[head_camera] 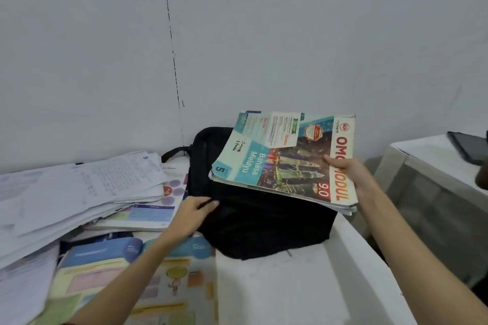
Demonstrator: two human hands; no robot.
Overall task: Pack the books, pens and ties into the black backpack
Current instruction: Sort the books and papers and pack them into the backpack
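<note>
The step in hand looks like loading books into the black backpack (pixel 264 221), which lies flat on the white desk (pixel 303 285) against the wall. The right hand (pixel 348 174) is clamped on a stack of workbooks (pixel 285 158), thumb on the top cover and the rest of the hand beneath, holding the stack just over the far half of the bag and tilted a little. The left hand (pixel 194 215) lies on the bag's left edge, fingers (pixel 211 203) bent at the seam; whether they pinch a zip pull or only press on the cloth, I cannot tell. No opening shows, so the bag seems shut or nearly so.

The next move probably calls for the left hand to part the bag's mouth while the right turns the stack edge-on and slides it in.

To the left, a sloping heap of loose papers (pixel 79 200) and open books (pixel 126 272) crowds up to the bag, touching its side, so that way is tight. To the right the desk's edge falls away just beside the bag, with a gap before a second table (pixel 427 150) that carries a dark tablet (pixel 467 148). The clear room is the bare strip of desk in front. No pens or ties are visible.
</note>
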